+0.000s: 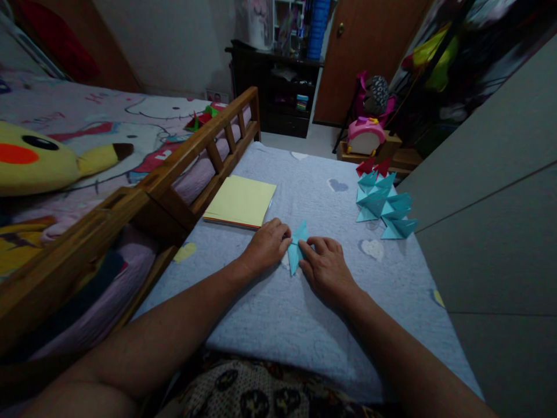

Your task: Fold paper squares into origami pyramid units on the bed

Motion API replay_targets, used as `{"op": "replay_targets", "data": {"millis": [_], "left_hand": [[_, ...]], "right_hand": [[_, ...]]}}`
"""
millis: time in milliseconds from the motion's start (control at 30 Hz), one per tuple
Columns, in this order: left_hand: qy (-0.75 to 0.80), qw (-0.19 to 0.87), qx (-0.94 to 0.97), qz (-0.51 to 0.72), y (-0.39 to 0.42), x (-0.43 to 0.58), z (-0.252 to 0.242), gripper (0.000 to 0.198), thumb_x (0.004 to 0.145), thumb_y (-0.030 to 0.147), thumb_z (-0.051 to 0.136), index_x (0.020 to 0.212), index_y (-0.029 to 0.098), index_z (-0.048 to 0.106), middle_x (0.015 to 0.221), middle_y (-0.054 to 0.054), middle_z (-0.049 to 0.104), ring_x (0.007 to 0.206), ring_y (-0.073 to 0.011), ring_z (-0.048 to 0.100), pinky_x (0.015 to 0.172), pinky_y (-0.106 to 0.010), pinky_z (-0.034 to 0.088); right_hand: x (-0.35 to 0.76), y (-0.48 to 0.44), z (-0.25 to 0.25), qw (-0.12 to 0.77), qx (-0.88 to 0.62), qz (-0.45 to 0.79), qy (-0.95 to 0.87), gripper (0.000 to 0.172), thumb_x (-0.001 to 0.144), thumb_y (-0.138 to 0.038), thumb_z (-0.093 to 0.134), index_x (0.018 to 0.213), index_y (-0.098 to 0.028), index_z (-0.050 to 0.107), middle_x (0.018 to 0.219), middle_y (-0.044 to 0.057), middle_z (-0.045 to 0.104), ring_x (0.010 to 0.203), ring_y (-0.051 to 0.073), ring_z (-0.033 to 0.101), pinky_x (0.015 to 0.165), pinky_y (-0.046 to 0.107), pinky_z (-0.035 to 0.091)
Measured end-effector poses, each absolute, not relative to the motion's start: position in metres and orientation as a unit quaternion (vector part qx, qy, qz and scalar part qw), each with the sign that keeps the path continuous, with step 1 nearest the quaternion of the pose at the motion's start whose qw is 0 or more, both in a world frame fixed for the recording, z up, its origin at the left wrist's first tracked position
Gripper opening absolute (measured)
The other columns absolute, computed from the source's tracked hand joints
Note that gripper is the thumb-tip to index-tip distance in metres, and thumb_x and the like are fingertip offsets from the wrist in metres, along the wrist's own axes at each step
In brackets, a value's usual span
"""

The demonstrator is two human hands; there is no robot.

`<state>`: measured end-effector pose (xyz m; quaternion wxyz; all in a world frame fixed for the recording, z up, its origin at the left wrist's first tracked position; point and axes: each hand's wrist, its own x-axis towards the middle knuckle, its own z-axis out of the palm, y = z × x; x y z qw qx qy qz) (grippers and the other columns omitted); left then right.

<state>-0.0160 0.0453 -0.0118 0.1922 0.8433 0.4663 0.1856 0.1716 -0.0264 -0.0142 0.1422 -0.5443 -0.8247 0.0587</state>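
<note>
A small folded piece of light-blue paper (297, 248) lies on the blue bedsheet, its pointed ends toward and away from me. My left hand (270, 242) is at its left side, fingers curled with the tips on the paper's edge. From the right, my right hand (325, 265) presses the paper with thumb and index finger, the other fingers bent. A stack of square paper (241, 200), pale yellow on top, rests beyond my left hand. Several folded light-blue paper pieces (383, 203) stand grouped at the right, with red folded paper (369, 167) behind them.
A wooden bed rail (209, 145) runs along the left, with a yellow plush toy (39, 159) on the bed beyond it. The pale cabinet (491, 232) borders the right side. A dark shelf (278, 96) and a pink toy case (366, 136) stand at the back.
</note>
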Motion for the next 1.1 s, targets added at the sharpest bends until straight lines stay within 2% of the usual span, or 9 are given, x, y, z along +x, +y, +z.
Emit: {"op": "replay_targets", "data": {"millis": [467,733,900,1100], "left_hand": [[0.494,0.126,0.845,0.16,0.041,-0.008,-0.015,0.005,0.093,0.015,0.058,0.091,0.017,0.062,0.093,-0.006,0.059,0.093,-0.0236,0.056,0.087,-0.036,0.046],[0.477,0.093,0.859,0.159,0.038,-0.009,-0.015,0.008,0.097,0.018,0.057,0.096,0.017,0.065,0.096,-0.006,0.061,0.091,-0.0223,0.056,0.082,-0.033,0.045],[0.389,0.035,0.915,0.103,0.03,-0.014,-0.005,0.013,0.099,0.021,0.056,0.098,0.019,0.069,0.099,-0.007,0.065,0.096,-0.0245,0.055,0.079,-0.035,0.043],[0.345,-0.013,0.938,0.014,0.008,-0.01,0.003,0.02,0.097,0.014,0.053,0.112,0.01,0.066,0.109,-0.012,0.065,0.101,-0.029,0.054,0.081,-0.041,0.043]], "right_hand": [[0.169,-0.031,-0.005,0.108,-0.556,0.04,-0.823,0.04,0.097,-0.038,0.056,0.136,-0.03,0.057,0.129,0.009,0.059,0.115,0.031,0.047,0.101,0.049,0.033],[0.175,-0.034,-0.005,0.102,-0.551,0.034,-0.827,0.04,0.097,-0.037,0.054,0.136,-0.027,0.058,0.133,0.006,0.062,0.121,0.033,0.046,0.106,0.05,0.029],[0.174,-0.034,-0.004,0.108,-0.548,0.039,-0.829,0.04,0.097,-0.037,0.055,0.135,-0.024,0.058,0.131,0.008,0.063,0.119,0.033,0.048,0.105,0.052,0.029],[0.171,-0.034,-0.003,0.109,-0.551,0.038,-0.827,0.039,0.097,-0.036,0.056,0.133,-0.023,0.06,0.129,0.008,0.064,0.118,0.033,0.048,0.105,0.052,0.029]]}}
